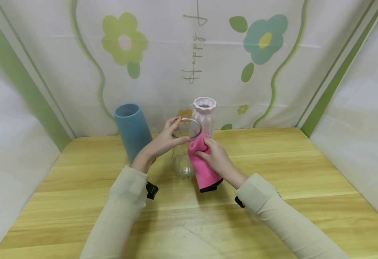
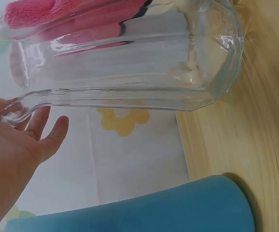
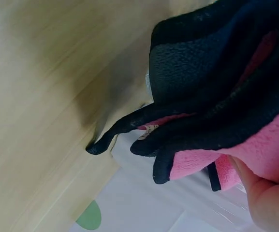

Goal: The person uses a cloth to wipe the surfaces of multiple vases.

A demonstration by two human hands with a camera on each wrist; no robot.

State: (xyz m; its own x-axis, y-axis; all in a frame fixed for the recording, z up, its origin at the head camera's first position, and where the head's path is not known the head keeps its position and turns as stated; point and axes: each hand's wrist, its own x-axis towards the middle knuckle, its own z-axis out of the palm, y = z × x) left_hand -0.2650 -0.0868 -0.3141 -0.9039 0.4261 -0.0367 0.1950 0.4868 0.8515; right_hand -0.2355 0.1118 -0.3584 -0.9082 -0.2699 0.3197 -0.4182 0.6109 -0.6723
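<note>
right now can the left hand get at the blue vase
Probably yes: the blue vase stands close to the left hand with nothing visible between them, though the fingers would likely have to let go of the glass vase first.

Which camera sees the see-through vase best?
The left wrist view: the clear vase shows large there, neck to base. The head view shows its rim and lower body, partly behind the pink cloth. The right wrist view shows slivers at most.

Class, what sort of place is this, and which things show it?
Probably a makeshift tabletop booth: pale sheeting, printed with flowers at the back, closes in a wood-grain table on three sides.
</note>
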